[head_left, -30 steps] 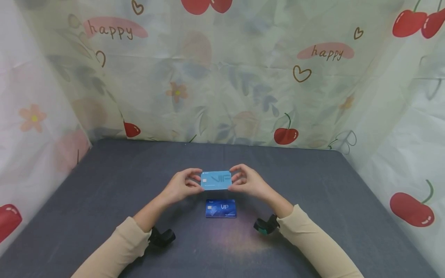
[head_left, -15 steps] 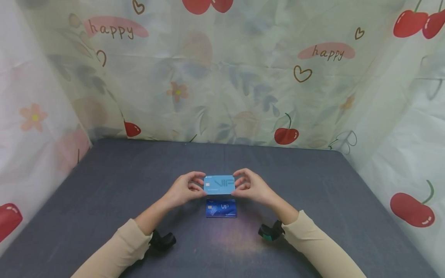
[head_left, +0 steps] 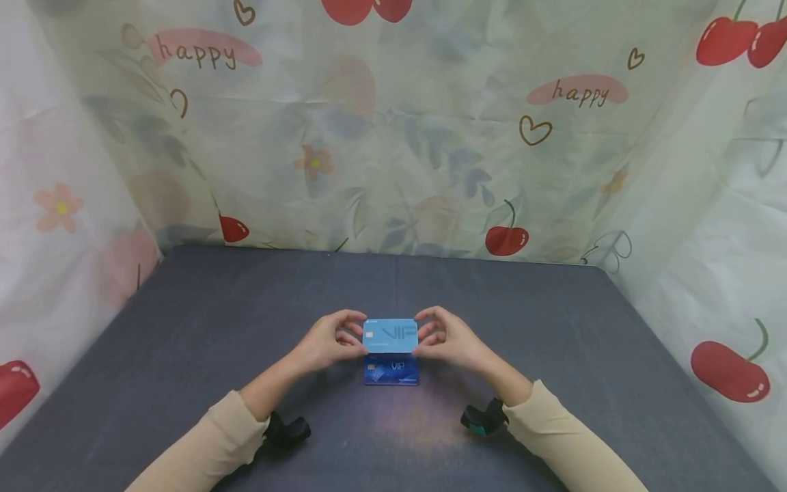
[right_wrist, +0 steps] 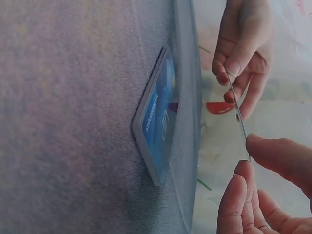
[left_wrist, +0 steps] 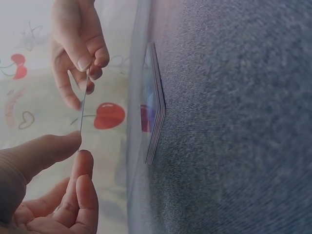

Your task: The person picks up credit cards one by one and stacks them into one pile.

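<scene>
A light blue VIP card (head_left: 390,335) is held up between both hands. My left hand (head_left: 332,339) pinches its left side between thumb and fingers, and my right hand (head_left: 451,338) pinches the right side the same way. Below it on the dark table lies a darker blue VIP card (head_left: 391,372). From the wrist sides this is the top of a small stack of cards (right_wrist: 155,124), whose layered edges (left_wrist: 157,109) show in the left wrist view. Both wrist views catch the held card as a thin line, raised apart from the stack. In the head view it overlaps the stack's far edge.
A dark grey cloth-covered table (head_left: 215,307) spreads around the hands. Behind it hangs a patterned curtain (head_left: 393,137) with cherries, flowers and "happy" lettering, which also closes in the left and right sides. Black wrist devices (head_left: 287,430) sit under both sleeve cuffs.
Both hands have moved the light blue card toward the body and slightly right, from beyond the stack to partly overlapping it in the head view. The stack has stayed put.
</scene>
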Motion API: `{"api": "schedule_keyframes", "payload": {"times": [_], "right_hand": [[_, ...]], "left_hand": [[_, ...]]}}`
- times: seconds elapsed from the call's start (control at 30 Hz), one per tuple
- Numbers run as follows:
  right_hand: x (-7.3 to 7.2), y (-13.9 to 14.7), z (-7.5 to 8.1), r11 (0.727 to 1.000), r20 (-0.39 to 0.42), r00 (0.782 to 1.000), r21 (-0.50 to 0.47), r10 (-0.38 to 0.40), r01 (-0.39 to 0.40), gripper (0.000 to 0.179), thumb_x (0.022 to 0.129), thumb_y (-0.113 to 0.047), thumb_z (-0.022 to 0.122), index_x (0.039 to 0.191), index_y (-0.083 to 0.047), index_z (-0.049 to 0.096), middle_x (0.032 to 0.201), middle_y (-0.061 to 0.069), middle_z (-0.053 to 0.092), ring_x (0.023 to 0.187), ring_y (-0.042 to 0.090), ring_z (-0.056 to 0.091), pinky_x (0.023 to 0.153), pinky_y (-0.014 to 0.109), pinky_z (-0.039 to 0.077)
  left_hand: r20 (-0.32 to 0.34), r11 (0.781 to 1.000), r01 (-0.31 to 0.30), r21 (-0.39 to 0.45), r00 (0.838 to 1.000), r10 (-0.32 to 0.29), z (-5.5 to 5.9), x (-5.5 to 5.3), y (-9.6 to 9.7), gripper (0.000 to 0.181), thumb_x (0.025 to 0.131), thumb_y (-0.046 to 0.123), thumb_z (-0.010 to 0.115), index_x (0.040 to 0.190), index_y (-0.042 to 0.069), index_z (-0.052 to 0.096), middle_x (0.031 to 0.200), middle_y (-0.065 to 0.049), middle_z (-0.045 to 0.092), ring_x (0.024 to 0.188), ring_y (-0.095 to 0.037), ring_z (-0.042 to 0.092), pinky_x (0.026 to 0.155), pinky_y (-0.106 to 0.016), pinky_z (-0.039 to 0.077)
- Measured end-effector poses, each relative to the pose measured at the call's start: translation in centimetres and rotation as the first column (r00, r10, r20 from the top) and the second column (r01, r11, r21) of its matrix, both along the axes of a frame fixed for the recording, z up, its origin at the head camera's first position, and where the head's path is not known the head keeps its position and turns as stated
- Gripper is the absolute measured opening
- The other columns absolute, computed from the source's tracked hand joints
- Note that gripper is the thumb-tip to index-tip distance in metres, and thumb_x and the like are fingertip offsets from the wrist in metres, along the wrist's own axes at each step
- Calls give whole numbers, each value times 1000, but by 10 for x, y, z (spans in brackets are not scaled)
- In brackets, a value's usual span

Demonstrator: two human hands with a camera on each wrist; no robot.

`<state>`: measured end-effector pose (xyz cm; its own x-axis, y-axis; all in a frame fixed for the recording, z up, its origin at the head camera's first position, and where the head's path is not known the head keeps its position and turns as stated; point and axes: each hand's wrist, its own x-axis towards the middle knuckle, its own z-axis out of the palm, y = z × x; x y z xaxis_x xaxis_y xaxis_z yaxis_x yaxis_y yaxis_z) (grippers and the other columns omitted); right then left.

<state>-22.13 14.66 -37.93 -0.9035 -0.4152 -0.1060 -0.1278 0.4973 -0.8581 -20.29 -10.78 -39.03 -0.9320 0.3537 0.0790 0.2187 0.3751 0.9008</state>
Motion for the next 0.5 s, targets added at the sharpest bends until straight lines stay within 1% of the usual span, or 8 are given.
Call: {"api": "schedule_keyframes", "payload": {"times": [0.1,0.13,0.23,0.4,0.5], "right_hand": [[1,1,-3,1000,-1,1000,-5,14,-14,53,79,-12,73,123,-3,46,101,15,59,81,13,63,72,27,52],[1,2,-5,1000,-2,1000,-7,17,-17,53,79,-12,73,123,-3,46,101,15,59,81,13,63,72,27,52],[1,2,-8,1000,-1,1000,-1,17,-17,54,78,-11,74,123,-3,46,100,15,59,80,12,63,72,25,51],[2,2,-12,1000,6,1000,11,26,-26,53,78,-11,74,123,-3,46,99,14,60,79,12,63,71,24,50],[3,2,-14,999,11,999,9,37,-37,53,78,-10,73,123,-3,46,99,14,60,79,12,63,70,25,50]], "left_hand": [[20,1000,-1,-12,1000,2,-2,0,0,49,78,3,70,123,-6,50,98,-15,59,77,-10,65,66,-24,52],[44,1000,-10,-15,999,10,-3,-1,0,50,78,2,70,124,-5,50,99,-16,59,78,-11,65,67,-24,52],[70,999,-13,-32,997,15,-5,-1,1,50,78,1,70,124,-5,50,101,-18,58,79,-13,65,66,-23,51],[93,999,-22,-48,995,27,-6,1,2,51,77,1,72,123,-5,51,98,-16,59,77,-11,64,64,-23,50],[102,998,-27,-52,994,32,-7,2,2,52,76,1,72,123,-5,51,97,-16,59,77,-12,65,64,-24,51]]}}
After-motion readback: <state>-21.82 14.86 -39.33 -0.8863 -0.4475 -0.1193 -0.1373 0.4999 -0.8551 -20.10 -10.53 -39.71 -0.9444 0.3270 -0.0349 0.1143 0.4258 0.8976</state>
